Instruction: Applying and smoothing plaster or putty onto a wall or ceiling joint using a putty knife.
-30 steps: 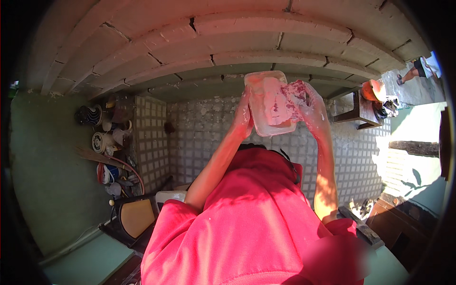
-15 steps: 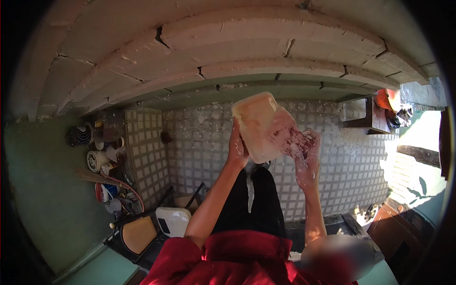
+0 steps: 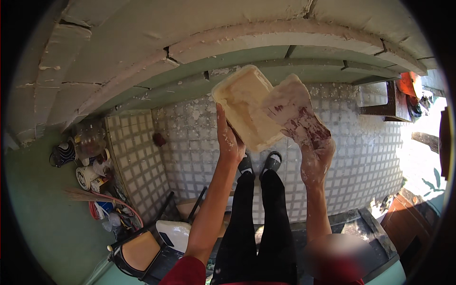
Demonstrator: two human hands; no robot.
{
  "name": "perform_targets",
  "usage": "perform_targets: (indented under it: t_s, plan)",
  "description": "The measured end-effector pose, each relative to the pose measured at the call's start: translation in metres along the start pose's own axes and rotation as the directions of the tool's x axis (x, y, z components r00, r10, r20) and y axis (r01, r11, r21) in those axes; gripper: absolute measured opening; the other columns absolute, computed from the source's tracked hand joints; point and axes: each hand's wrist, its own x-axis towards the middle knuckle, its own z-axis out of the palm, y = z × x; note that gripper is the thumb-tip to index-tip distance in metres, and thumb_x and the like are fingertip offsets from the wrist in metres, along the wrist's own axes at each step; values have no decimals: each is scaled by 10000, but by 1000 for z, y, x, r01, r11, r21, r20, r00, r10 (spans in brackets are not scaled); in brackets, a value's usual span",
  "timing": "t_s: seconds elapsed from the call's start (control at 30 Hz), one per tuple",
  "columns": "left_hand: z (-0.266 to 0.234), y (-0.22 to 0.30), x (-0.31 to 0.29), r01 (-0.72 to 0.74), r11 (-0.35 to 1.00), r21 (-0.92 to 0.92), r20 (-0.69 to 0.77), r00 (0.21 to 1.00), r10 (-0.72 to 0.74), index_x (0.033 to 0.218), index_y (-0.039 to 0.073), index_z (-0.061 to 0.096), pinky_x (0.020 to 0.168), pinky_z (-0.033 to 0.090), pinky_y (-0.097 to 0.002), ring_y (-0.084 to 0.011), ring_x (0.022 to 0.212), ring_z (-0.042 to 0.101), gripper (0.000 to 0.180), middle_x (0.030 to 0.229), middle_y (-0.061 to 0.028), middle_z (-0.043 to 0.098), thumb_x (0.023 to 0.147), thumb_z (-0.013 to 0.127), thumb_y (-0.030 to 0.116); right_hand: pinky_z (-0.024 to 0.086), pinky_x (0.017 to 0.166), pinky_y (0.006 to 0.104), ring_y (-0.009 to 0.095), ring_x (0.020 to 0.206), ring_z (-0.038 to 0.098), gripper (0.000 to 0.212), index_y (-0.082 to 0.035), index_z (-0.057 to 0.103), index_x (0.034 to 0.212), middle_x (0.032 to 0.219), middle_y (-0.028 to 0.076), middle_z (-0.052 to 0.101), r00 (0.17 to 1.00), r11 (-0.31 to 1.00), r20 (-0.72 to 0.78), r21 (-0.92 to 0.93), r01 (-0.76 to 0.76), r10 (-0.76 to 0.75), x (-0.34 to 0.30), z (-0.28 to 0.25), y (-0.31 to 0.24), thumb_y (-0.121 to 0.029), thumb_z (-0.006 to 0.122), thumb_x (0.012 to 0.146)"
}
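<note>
A cream rectangular tub (image 3: 230, 81) is tilted in front of me, with pale paste (image 3: 247, 111) spread over its inside. My left hand (image 3: 230, 142) grips it from the lower left, thumb along the side wall. My right hand (image 3: 318, 159), whitened by paste, holds the lower end of a flat maroon piece (image 3: 295, 102) coated in the same paste. I cannot make out exactly what kind of tool this piece is. Its left edge overlaps the tub's right side in view; whether they touch is hard to tell.
Pale ceiling or wall panels with ridged beams (image 3: 280, 38) curve overhead. Below are a tiled floor (image 3: 190, 137), my sandalled feet (image 3: 271, 162) and a dark bench (image 3: 354, 228). Chairs (image 3: 140, 249) stand lower left, clutter (image 3: 88, 175) at left, a wooden table (image 3: 392, 107) at right.
The flat piece has swung more upright and shifted right with my right hand, uncovering more of the tub's inside. The tub has moved up and left. My view has tilted, showing my feet.
</note>
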Motion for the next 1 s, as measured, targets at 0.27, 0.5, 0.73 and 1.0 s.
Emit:
perform_targets:
  t_s: [0.27, 0.5, 0.73, 1.0]
  plan:
    - [-17, -11, 22, -31, 999, -40, -50, 998, 29, 1379, 110, 357, 1021, 389, -366, -216, 1206, 466, 588, 1324, -53, 468, 950, 450, 501, 478, 884, 302, 166, 980, 610, 399, 88, 530, 1178, 1112, 134, 629, 983, 888, -20, 432, -157, 183, 12, 17, 34, 96, 477, 783]
    - [-20, -7, 41, -80, 996, -26, -51, 996, 78, 1374, 128, 375, 1032, 373, -383, -220, 1218, 456, 557, 1320, -52, 472, 955, 432, 491, 465, 972, 422, 265, 1122, 574, 407, 43, 445, 1289, 1245, 180, 554, 967, 563, 104, 797, -220, 231, 50, 49, 51, 44, 460, 883]
    - [-36, -5, 57, -139, 990, -4, -76, 987, 139, 1376, 129, 376, 1032, 369, -392, -226, 1219, 454, 544, 1331, -49, 460, 961, 423, 477, 522, 886, 366, 219, 1012, 614, 299, 46, 506, 1197, 1168, 150, 583, 983, 396, -10, 916, -63, 182, 93, 74, 59, 20, 512, 899]
    - [-71, -2, 48, -123, 992, 10, -132, 984, 123, 1392, 131, 360, 1039, 356, -390, -225, 1241, 432, 561, 1357, -44, 437, 959, 419, 483, 533, 851, 381, 228, 964, 605, 276, 40, 507, 1136, 1088, 157, 581, 936, 567, -268, 818, 96, 228, 121, 114, 44, 23, 521, 861]
